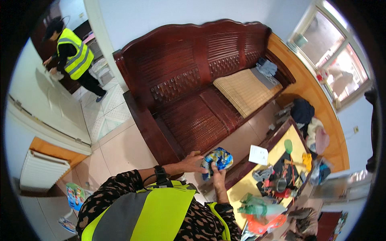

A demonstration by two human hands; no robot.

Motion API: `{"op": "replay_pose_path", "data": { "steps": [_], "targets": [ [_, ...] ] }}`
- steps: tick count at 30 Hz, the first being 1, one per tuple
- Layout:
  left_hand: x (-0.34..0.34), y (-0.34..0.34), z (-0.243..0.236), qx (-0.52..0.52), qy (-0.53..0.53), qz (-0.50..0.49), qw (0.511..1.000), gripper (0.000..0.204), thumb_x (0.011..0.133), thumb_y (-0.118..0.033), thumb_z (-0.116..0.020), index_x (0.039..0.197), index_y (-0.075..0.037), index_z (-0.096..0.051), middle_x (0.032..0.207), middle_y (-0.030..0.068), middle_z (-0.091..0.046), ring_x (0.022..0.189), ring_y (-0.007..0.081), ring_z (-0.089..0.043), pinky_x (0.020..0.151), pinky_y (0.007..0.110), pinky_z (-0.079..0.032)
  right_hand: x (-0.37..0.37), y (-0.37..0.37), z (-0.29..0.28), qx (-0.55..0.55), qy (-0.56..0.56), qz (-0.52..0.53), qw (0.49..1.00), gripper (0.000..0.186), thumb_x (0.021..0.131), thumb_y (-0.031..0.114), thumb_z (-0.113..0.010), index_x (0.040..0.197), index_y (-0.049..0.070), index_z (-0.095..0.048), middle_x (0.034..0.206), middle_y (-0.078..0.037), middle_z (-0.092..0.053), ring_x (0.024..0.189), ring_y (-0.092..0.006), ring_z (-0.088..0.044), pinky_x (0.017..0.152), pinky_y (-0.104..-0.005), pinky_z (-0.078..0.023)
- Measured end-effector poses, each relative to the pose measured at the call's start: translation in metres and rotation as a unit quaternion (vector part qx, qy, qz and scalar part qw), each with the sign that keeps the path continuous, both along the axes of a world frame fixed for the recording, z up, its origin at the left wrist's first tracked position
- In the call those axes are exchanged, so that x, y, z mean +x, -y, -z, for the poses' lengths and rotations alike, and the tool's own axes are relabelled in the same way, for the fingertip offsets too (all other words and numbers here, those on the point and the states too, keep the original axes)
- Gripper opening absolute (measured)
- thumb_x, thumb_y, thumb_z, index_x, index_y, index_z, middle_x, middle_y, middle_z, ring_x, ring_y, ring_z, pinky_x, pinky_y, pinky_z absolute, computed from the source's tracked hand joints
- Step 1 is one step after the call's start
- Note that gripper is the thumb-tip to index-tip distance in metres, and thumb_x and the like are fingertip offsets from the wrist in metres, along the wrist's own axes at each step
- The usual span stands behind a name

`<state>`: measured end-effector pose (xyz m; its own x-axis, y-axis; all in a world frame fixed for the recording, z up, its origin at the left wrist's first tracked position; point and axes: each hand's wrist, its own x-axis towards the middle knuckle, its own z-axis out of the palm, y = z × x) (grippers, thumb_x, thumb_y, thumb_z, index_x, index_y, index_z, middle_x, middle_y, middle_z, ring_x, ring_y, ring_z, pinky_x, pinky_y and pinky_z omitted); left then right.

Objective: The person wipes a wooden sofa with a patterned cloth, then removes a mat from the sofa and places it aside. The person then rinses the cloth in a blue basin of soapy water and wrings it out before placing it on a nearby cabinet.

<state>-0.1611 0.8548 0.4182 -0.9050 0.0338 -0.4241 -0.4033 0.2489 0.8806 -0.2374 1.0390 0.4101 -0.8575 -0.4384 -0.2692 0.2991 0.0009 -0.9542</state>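
- The cloth (224, 158) was at the lower centre of the frame, bunched up in the person's hands.
- The right hand (219, 176) held its lower edge, thumb on top; the left hand (189, 164) had its fingers spread at the left edge, and I could not tell whether they gripped.
- If the right thumb eased off, the cloth could likely have slipped or unrolled, since the left hand's hold looked uncertain.
- A swing to the right might have caught the green bag (257, 205) or tipped the jar (280, 184), as both lay in clutter on the tabletop (238, 192).
- The card (258, 155) lay along the tabletop's upper-left edge, where a sleeve could have brushed it off.
- The sofa (177, 124) bounded the hands above.
- Roomier floor (124, 145) opened left of centre, toward the door (52, 96) at upper left.
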Motion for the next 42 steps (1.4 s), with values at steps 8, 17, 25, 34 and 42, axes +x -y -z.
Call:
{"op": "replay_pose_path", "data": {
  "steps": [8,17,25,34,42],
  "targets": [
    [-0.032,0.049,0.002,-0.015,0.015,-0.184,0.983,0.116,0.059,-0.072,-0.076,0.143,-0.002,-0.036,0.151,0.0179,-0.016,0.139,0.0405,-0.017,0.109,0.056,-0.028,-0.04,0.099,-0.025,-0.004,0.161,-0.055,0.985,0.038,0.092,0.024,-0.065,0.122,0.003,-0.054,0.114,-0.007,-0.059,0.103,-0.02,-0.057,0.086,-0.0372,-0.046],
    [-0.072,0.106,-0.014,-0.036,-0.017,-0.341,0.939,0.065,0.072,-0.052,-0.076,0.112,-0.002,-0.064,0.139,0.0177,-0.041,0.129,0.0339,-0.039,0.104,0.046,-0.035,-0.155,0.174,-0.035,0.12,-0.15,-0.224,0.956,0.034,0.089,0.013,-0.066,0.118,0.0,-0.055,0.114,-0.013,-0.061,0.101,-0.0268,-0.059,0.085,-0.0392,-0.047],
    [-0.109,0.112,0.001,-0.071,0.061,-0.493,0.865,0.04,0.084,-0.036,-0.071,0.104,-0.002,-0.065,0.121,0.013,-0.054,0.108,0.025,-0.055,0.091,0.037,-0.045,-0.292,0.23,-0.019,0.041,-0.356,-0.376,0.854,0.026,0.083,0.015,-0.069,0.102,-0.001,-0.062,0.089,-0.017,-0.065,0.08,-0.0327,-0.065,0.069,-0.0428,-0.05],
    [-0.115,0.099,0.009,0.012,0.092,-0.566,0.819,0.027,0.087,-0.024,-0.067,0.101,-0.002,-0.065,0.09,0.0051,-0.064,0.084,0.0149,-0.058,0.074,0.03,-0.048,-0.365,0.286,-0.017,-0.024,-0.047,-0.397,0.916,0.04,0.088,0.014,-0.064,0.06,0.012,-0.036,0.057,0.006,-0.033,0.051,-0.0071,-0.028,0.049,-0.0326,-0.023],
    [-0.068,0.099,-0.004,0.089,0.08,-0.624,0.772,0.022,0.088,-0.025,-0.065,0.1,-0.006,-0.065,0.089,0.0006,-0.062,0.082,0.0112,-0.057,0.071,0.03,-0.047,-0.349,0.328,-0.06,-0.062,0.064,-0.436,0.895,0.03,0.088,0.023,-0.066,0.11,0.001,-0.062,0.106,-0.01,-0.065,0.1,-0.0232,-0.062,0.09,-0.0455,-0.048]
  ]
}}
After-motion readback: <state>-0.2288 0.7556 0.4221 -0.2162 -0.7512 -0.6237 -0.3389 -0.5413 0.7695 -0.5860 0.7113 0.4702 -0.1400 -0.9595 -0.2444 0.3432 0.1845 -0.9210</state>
